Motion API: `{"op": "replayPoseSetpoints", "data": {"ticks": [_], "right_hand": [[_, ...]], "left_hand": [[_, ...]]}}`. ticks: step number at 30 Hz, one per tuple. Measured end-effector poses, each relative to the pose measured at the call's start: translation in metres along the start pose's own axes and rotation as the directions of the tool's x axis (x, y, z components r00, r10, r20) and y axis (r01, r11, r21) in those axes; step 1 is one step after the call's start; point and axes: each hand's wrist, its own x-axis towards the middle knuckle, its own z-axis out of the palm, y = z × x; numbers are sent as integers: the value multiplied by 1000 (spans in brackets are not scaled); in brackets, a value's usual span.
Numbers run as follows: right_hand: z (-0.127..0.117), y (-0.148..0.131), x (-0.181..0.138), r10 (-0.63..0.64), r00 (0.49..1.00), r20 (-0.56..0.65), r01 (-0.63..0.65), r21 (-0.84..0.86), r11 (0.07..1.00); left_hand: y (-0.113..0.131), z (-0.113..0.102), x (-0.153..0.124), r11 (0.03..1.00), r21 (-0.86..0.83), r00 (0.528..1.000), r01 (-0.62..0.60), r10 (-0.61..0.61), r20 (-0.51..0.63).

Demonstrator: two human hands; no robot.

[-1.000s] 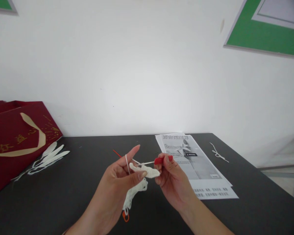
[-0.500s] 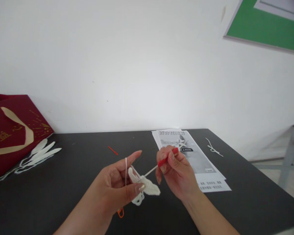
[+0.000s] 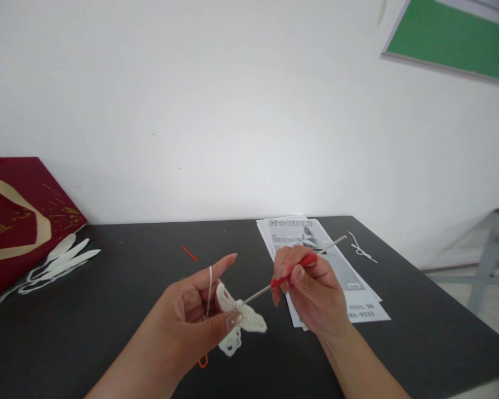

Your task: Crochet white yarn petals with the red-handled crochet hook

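Between thumb and fingers, my left hand pinches a white crochet piece with petal-like lobes. White yarn runs over the raised, stretched index finger. Below the thumb hangs a looped bit of the white work. My right hand is closed around the red grip of a crochet hook. The hook's metal shaft points down and left, its tip at the middle of the crochet piece; whether it sits inside a stitch I cannot tell. An orange stitch marker shows partly below my left hand.
Printed sheets lie behind my right hand on the black table. A knotted white cord is to their right. At left, white crocheted petals lie by a dark red bag. A red plastic needle lies farther back.
My right hand has shifted slightly right and drawn the hook back with it, so more of its rear end shows. The left hand keeps its pinch on the crochet piece.
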Motion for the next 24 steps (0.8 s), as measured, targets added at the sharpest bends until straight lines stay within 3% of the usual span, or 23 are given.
{"op": "replayPoseSetpoints", "data": {"ticks": [10, 15, 20, 24], "right_hand": [[0, -2, -4, -81, 997, 14, 82, -169, 982], [2, -7, -9, -119, 991, 53, 130, -313, 941], [9, -14, -15, -194, 958, 213, 285, -601, 747], [17, -9, -19, -252, 857, 449, 514, -711, 481]], "left_hand": [[-7, -1, 4, 991, 74, 989, -109, 116, -96], [-9, -5, 8, 968, 197, 984, -153, 168, -59], [-13, -11, 18, 882, 406, 952, -239, 296, -84], [-16, -13, 28, 845, 466, 923, -263, 361, -135]]}}
